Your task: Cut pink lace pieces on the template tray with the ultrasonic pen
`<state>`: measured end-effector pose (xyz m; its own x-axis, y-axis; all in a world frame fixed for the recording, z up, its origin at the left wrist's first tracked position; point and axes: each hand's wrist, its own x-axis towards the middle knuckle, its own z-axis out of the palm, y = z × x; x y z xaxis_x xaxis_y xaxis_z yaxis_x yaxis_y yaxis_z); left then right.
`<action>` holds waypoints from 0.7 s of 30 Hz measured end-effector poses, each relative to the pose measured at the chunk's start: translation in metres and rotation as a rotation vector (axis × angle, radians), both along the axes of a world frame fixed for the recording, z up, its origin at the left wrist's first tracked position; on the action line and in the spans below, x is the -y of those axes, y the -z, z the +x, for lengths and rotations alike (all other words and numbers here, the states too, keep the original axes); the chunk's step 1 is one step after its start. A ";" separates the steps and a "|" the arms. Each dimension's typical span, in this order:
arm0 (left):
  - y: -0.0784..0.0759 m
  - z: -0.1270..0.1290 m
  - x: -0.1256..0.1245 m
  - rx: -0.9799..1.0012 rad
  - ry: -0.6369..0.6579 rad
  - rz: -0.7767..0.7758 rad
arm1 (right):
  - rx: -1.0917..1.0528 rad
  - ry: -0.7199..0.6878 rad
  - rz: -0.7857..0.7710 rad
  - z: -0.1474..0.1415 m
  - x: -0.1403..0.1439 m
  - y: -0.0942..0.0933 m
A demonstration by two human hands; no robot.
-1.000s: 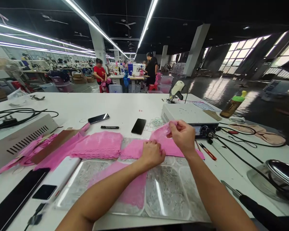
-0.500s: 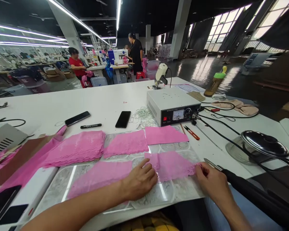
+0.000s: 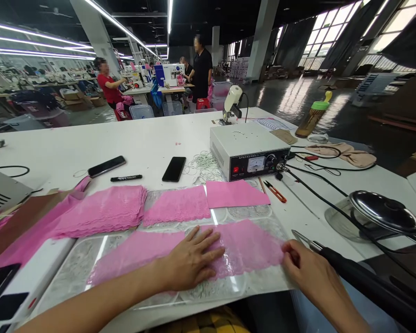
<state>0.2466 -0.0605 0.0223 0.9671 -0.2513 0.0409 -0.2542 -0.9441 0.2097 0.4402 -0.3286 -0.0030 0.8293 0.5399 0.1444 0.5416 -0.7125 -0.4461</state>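
Observation:
My left hand (image 3: 196,261) lies flat with fingers spread, pressing the left part of a sheer pink fabric piece (image 3: 253,245) onto a glossy clear mat (image 3: 263,281). The right corner of that piece is pinched between the thumb and fingers of my right hand (image 3: 305,266). Another pink panel (image 3: 135,254) stretches out to the left, partly under my left forearm. Just beyond my right hand lies a black-handled tool (image 3: 357,273) with a pointed metal tip; no hand grips it.
Behind the piece lie a fabric stack (image 3: 102,210), a scalloped panel (image 3: 178,206) and a smooth pink panel (image 3: 237,194). A control box (image 3: 251,148), orange thread snips (image 3: 275,191), phone (image 3: 174,169), marker (image 3: 126,178) and lidded pot (image 3: 384,215) surround them. Co-workers stand farther back.
My left hand has gone from curled to flat and spread, and the fold beside it is smoothed out. The piece's near edge now lies flatter and closer to me. My right hand still pinches its corner.

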 end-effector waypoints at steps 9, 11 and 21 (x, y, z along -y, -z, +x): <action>-0.042 0.077 -0.031 -0.071 -0.265 -0.086 | -0.186 -0.031 0.257 0.037 -0.040 -0.020; -0.044 0.103 -0.043 -0.107 -0.324 -0.073 | -0.213 -0.047 0.279 0.048 -0.052 -0.023; -0.034 0.133 -0.059 -0.299 -0.338 -0.087 | -0.268 -0.009 0.254 0.064 -0.059 -0.021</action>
